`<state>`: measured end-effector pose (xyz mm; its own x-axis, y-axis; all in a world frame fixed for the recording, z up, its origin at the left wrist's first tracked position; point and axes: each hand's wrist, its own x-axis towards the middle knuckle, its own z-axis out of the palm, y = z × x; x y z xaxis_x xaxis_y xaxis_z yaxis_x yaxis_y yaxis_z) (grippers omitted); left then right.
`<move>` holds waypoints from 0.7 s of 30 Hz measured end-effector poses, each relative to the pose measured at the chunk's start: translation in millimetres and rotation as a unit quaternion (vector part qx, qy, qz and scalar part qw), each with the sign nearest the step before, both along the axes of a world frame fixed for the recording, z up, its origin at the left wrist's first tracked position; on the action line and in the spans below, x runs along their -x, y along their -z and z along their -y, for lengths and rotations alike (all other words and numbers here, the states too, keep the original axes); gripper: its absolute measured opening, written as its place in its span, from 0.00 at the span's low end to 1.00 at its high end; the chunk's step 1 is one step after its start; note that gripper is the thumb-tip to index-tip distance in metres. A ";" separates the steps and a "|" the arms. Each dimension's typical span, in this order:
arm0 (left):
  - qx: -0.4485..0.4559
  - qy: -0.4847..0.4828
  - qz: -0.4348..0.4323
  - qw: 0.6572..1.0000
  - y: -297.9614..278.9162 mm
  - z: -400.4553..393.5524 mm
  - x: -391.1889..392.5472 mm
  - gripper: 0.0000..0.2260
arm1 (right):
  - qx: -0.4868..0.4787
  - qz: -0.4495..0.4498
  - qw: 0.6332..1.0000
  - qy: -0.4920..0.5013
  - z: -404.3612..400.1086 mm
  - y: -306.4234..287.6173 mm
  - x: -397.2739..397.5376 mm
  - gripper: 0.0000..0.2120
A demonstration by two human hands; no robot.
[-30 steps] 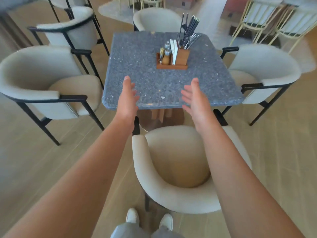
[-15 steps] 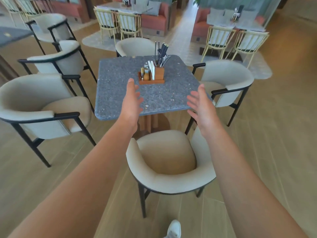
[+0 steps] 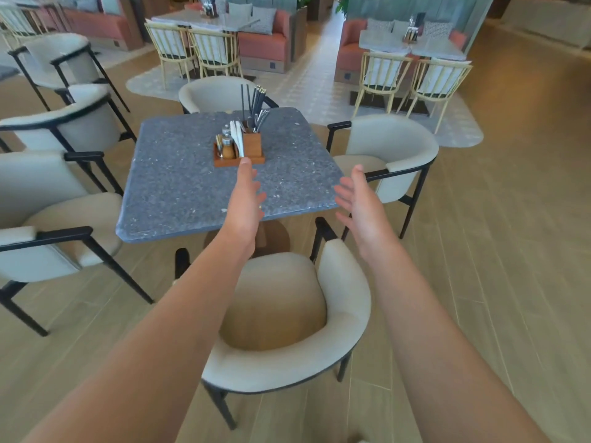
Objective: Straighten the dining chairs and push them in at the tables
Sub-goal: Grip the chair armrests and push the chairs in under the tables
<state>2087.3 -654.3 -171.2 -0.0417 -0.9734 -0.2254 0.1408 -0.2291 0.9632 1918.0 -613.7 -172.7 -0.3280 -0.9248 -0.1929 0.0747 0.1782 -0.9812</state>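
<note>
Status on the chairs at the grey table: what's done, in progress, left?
Done: the far chair looks tucked in behind the grey table.
In hand: nothing is gripped. The left hand and right hand hang open above the near chair, which sits skewed and short of the table edge.
Left: the near chair, the right chair standing angled, and the left chair pulled out.

Six cream armchairs point(image 3: 281, 314) (four wooden), three tables point(image 3: 192, 174)

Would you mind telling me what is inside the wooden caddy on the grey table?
The wooden caddy holds dark chopsticks, metal cutlery, white napkins and two shakers. Their lower ends are hidden by its walls; the left hand covers its front edge.
</note>
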 end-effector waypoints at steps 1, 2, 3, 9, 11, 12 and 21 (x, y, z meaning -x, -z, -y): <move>-0.005 -0.004 -0.002 1.000 1.8 3.7 18.2 0.30 | -0.001 -0.001 1.000 -0.003 5.8 0.9 18.4 0.32; -0.011 -0.010 -0.004 1.000 4.5 7.6 36.4 0.29 | -0.002 -0.002 1.000 -0.006 11.4 1.8 36.7 0.32; -0.017 -0.015 -0.005 1.000 6.9 12.0 56.2 0.29 | -0.002 -0.003 1.000 -0.011 18.0 3.3 56.2 0.32; -0.046 -0.055 -0.016 0.997 24.4 34.2 140.8 0.29 | -0.023 -0.019 0.998 -0.049 58.2 15.9 143.2 0.33; -0.056 -0.065 -0.011 0.996 30.1 46.1 157.7 0.29 | -0.027 -0.017 0.998 -0.058 73.4 20.4 161.0 0.32; -0.060 -0.072 -0.008 0.996 32.1 53.2 164.4 0.29 | -0.030 -0.015 0.998 -0.061 81.3 22.8 168.1 0.32; -0.077 -0.101 0.017 0.992 71.5 149.2 198.6 0.28 | -0.076 -0.008 0.993 -0.087 188.6 68.2 197.2 0.32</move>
